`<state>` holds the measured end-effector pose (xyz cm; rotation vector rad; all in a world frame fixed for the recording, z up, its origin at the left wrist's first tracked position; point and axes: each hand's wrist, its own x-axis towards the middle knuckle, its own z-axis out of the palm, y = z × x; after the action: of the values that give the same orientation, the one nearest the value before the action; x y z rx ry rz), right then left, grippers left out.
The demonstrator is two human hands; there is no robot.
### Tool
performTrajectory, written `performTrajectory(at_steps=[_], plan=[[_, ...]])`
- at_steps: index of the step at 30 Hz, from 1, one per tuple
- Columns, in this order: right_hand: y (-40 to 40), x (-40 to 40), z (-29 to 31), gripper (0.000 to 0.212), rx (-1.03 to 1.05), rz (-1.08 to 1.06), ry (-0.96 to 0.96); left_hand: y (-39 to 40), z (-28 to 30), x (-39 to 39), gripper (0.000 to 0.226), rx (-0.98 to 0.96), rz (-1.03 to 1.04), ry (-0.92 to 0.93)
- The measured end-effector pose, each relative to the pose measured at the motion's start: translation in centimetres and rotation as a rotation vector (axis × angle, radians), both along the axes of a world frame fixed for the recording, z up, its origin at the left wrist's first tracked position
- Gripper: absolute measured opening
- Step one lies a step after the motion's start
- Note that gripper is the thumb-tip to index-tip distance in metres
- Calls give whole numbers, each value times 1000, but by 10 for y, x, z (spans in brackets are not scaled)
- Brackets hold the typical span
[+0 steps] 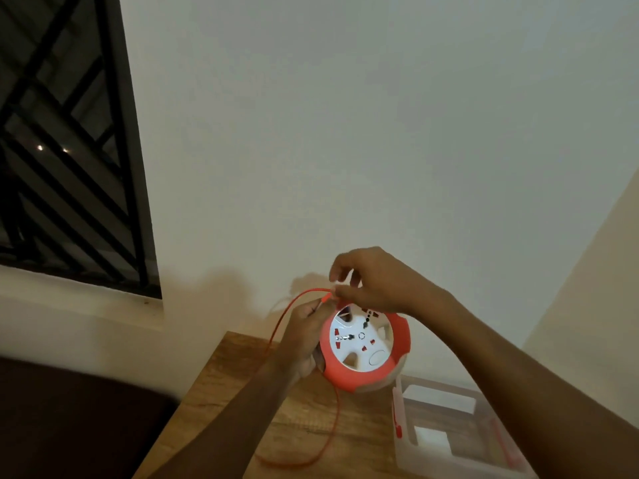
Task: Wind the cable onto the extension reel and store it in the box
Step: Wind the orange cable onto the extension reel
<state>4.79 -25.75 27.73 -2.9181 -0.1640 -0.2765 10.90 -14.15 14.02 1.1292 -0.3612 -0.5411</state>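
Winding's barely half done: your reel (364,347) is held above the table (221,392), a long loop of cable (332,426) hangs below it, and the clear box (446,423) right of the reel sits empty. Left hand (302,340) clamps the reel's left edge. Right hand (373,281), raised over the reel's top, pinches the cable.

A plain pale wall (345,133) is seen across most of the view. A dark window (62,140) is set into it at the upper left, crossed by black diagonal bars, and 2 small points of light are reflected in the glass. A pale sill (79,305) is seen below the window. A wooden bench (221,385) with visible grain is placed against the wall. A dark brown surface (69,420) is seen at the lower left, just beside the bench.
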Motion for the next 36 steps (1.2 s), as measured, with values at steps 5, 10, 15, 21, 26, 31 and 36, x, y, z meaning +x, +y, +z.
performTrajectory(at_steps=[5,10,15,21,26,31,36], plan=[[0,-38,-23,34,-305,-1,148,4,-3,13,35,-12,64,11],[-1,-45,-55,69,-532,-13,79,3,-5,19,47,1,98,6],[6,-41,-62,68,-591,-131,-31,5,0,22,40,-2,92,-10],[16,-36,-54,75,-543,-243,8,9,11,24,34,39,112,-85],[34,-31,-51,62,-515,-270,-39,10,18,16,26,-8,111,-147],[31,-30,-54,69,-450,-258,-72,17,23,20,40,-61,179,-129],[27,-27,-50,71,-256,-394,-196,12,28,18,37,-156,168,-70]])
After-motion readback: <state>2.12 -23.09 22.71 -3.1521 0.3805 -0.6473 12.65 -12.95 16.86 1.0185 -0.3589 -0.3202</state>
